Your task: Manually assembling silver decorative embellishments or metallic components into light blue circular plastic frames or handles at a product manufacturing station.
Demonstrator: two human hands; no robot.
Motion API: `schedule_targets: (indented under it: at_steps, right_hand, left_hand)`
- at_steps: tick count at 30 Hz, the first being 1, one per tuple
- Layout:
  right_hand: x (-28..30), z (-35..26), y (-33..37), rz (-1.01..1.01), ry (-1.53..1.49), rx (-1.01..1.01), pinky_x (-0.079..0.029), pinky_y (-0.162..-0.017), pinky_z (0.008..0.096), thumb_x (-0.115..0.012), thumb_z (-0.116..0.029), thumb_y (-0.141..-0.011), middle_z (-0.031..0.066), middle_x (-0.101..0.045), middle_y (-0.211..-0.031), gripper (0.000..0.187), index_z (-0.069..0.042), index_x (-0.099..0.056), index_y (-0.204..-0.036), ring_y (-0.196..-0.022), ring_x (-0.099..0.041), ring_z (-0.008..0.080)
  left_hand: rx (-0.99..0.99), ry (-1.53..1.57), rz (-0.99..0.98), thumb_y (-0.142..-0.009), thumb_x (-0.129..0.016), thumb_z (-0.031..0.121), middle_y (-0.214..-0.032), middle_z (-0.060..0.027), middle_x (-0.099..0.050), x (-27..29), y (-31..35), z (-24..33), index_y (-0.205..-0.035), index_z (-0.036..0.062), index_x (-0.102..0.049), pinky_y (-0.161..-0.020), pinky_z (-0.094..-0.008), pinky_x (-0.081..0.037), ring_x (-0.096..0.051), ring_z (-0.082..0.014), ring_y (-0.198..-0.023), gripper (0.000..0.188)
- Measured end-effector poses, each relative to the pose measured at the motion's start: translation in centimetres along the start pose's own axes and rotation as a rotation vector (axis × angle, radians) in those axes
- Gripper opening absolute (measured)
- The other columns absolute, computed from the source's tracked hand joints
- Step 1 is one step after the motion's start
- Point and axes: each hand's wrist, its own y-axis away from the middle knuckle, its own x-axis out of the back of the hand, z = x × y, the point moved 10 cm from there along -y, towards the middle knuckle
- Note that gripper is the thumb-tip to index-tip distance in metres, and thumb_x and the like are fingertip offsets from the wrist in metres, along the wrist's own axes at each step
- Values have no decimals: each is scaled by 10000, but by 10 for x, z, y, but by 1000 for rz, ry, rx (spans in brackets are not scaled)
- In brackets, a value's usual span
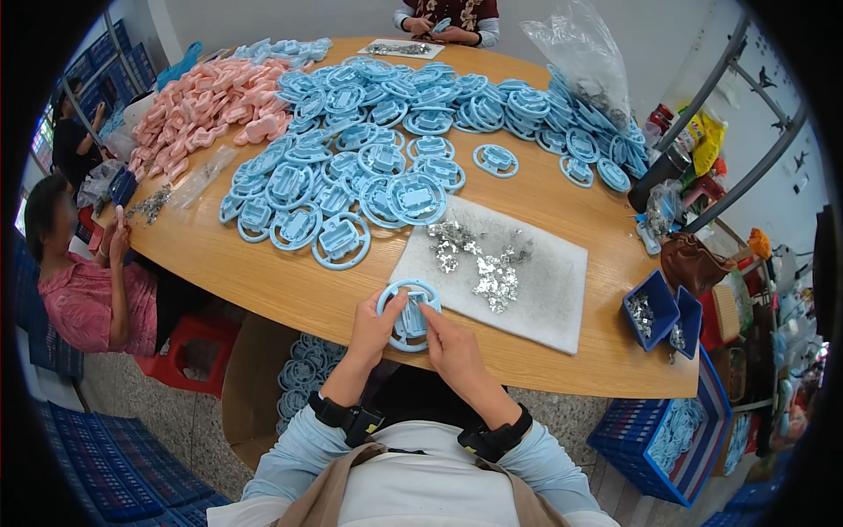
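Observation:
At the table's near edge I hold a light blue plastic wheel-shaped part [411,327], a ring with a boxy compartment across its middle. My left hand [373,325] grips its left rim, the thumb lying over the front. My right hand [452,342] is closed at the right side, fingertips pressed on the middle; whether a small piece is under them cannot be made out. Just beyond, a white foam mat [549,299] carries loose small shiny metal pieces [496,281]. A big heap of similar blue wheel-shaped parts [342,167] spreads behind the mat.
Pink plastic parts [211,105] are piled at the far left. Blue bins [652,307] with metal pieces sit at the right edge. A blue crate [645,430] and a cardboard box [250,386] stand below. Co-workers sit at left and across; a metal frame [746,167] rises right.

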Motion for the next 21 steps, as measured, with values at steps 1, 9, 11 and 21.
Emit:
schedule_targets:
  at_steps: [1,9,11,21]
  right_hand:
    - [0,0,0,-3,7,5,-456,-638,457,-510,-44,-823,236,-595,-831,344,-37,-527,-1166,-737,-587,388]
    - [-3,-1,2,-37,13,15,-457,-652,451,-507,-33,-816,238,-588,-832,382,-40,-507,-1197,-745,-582,387]
    - [-3,0,2,-34,-9,5,-457,-653,449,-505,-30,-815,238,-587,-830,385,-40,-507,-1200,-745,-582,388]
    - [-4,5,3,-25,-67,-24,-458,-652,438,-501,-24,-821,235,-596,-863,371,-46,-519,-1191,-767,-587,386]
  left_hand:
    - [1,2,0,-875,-598,183,-812,-2,-613,0,0,0,-958,4,-608,-599,-185,-444,-545,-35,-703,197]
    - [1,-9,0,-879,-593,183,-816,-7,-617,-1,2,3,-965,0,-608,-603,-187,-452,-550,-36,-706,203]
    - [0,-13,-2,-879,-593,184,-820,-9,-618,-1,3,4,-966,0,-608,-609,-189,-454,-552,-38,-712,204]
    - [-14,6,-2,-876,-598,181,-829,-2,-613,0,1,1,-979,-1,-605,-618,-189,-447,-544,-37,-718,209]
